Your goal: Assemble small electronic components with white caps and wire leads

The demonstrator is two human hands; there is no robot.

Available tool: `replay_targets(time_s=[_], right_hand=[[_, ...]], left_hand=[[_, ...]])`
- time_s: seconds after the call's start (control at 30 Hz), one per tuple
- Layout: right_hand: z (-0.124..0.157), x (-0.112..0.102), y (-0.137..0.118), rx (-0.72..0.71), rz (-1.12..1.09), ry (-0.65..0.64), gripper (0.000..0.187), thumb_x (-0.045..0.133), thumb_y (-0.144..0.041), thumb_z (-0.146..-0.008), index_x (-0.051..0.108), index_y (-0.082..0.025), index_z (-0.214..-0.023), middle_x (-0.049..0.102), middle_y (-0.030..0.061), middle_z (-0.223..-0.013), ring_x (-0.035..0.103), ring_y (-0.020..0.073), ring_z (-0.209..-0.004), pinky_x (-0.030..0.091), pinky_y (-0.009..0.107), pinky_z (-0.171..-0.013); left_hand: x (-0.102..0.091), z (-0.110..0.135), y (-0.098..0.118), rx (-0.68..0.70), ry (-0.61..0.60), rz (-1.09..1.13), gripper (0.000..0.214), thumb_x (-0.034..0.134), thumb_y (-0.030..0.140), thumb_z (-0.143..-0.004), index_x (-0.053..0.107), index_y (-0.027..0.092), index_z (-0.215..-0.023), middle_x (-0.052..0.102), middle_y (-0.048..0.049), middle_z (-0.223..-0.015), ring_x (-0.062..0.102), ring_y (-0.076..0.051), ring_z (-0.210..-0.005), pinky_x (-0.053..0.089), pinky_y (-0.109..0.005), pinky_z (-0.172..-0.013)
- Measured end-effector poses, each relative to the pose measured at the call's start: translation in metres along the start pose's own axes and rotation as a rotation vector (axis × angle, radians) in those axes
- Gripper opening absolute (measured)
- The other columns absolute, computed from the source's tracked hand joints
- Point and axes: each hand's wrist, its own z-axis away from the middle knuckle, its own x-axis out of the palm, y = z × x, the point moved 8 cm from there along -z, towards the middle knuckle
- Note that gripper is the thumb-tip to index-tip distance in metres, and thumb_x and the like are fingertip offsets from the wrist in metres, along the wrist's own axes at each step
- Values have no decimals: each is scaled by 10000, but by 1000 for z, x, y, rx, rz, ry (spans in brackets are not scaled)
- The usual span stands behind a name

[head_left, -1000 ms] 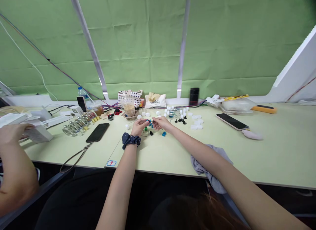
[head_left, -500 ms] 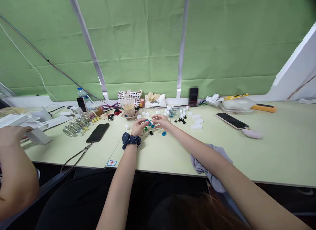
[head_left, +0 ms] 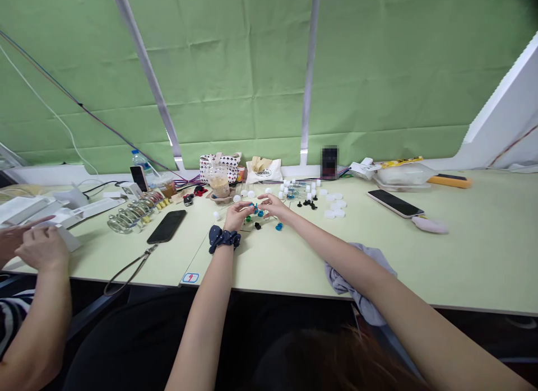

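Observation:
My left hand, with a dark dotted scrunchie on its wrist, is pinched on a small blue plastic piece at the middle of the table. Close by on the right, my right hand has its thumb and fingers apart beside a blue piece. Below the fingers lie a green piece and a black piece. Another blue piece rests under my right wrist. The small parts between the fingertips are partly hidden.
Behind my hands are white-capped vials, black stoppers and white discs. A drink cup stands at back left. Phones lie on both sides. A grey cloth hangs over the front edge. A co-worker's hands hold a white box.
My hands stay nearly in place, with small finger movements around the blue pieces. At the left, the co-worker's arm has moved and both of that person's hands now show at the white box.

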Motion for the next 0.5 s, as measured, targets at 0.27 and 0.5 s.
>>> replay_targets(time_s=[0.27, 0.5], right_hand=[[2, 5, 8, 96, -44, -43, 274, 485, -438, -868, 473, -203, -1007, 627, 20, -677, 615, 138, -604, 495, 225, -488], [1, 0, 3, 30, -55, -10, 280, 578, -292, -822, 460, -208, -1062, 602, -7, -673, 610, 119, -617, 485, 194, -499]], left_hand=[[0, 0, 0, 5, -12, -25, 405, 831, 323, -502, 681, 131, -826, 688, -69, -832, 645, -173, -710, 500, -342, -737], [0, 0, -1, 15, -14, -32, 397, 826, 328, -506, 683, 135, -822, 687, -74, -845, 645, -174, -710, 500, -347, -741]])
